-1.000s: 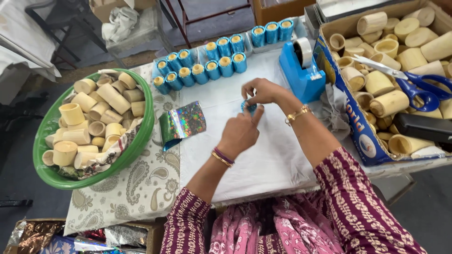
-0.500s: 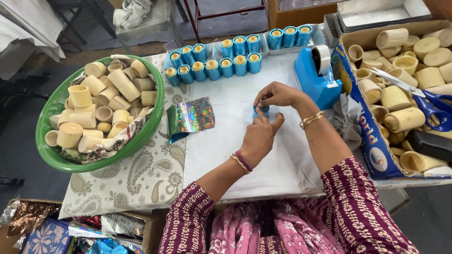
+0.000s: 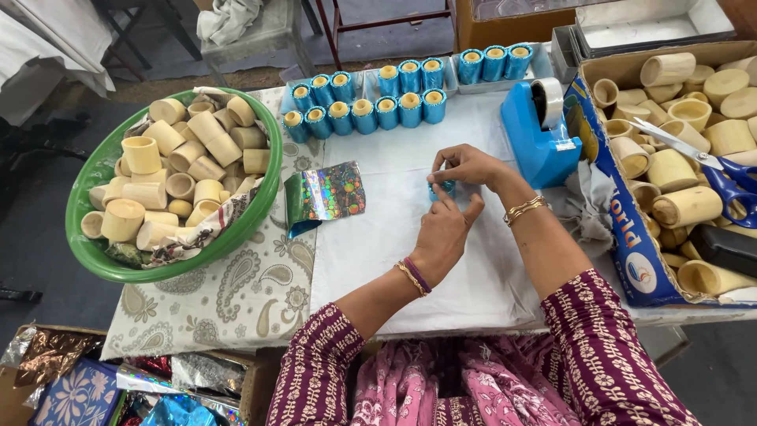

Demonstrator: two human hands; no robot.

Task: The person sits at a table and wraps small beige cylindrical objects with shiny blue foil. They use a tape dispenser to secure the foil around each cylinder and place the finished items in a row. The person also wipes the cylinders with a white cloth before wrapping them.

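At the middle of the white-covered tabletop [image 3: 378, 237], a person's two hands meet over one small blue-wrapped cup [image 3: 443, 188]. The right hand [image 3: 467, 166] curls over it from above, fingers pinching its far side; the left hand [image 3: 443, 233] comes up from below, thumb and fingertips pressed against its near side. The cup sits almost wholly hidden inside this shared grip, only a sliver of glittering blue showing between the fingers.

Just left of the grip lies a loose piece of holographic foil [image 3: 325, 195], half curled at one edge. Beyond the grip stand rows of finished blue cups [image 3: 367, 110]; to its right, close to the right wrist, sits a blue tape dispenser [image 3: 540, 130]. Further left is a green basin [image 3: 110, 260] heaped with bare cups, and further right a cardboard box [image 3: 631, 237] holding more, with blue-handled scissors [image 3: 729, 177] on top.

With so little of the cup exposed, the wrap could crease or lift at its seam if finger pressure slips. The right forearm, near the dispenser, could nudge it, and a stray sleeve might sweep the light foil away.
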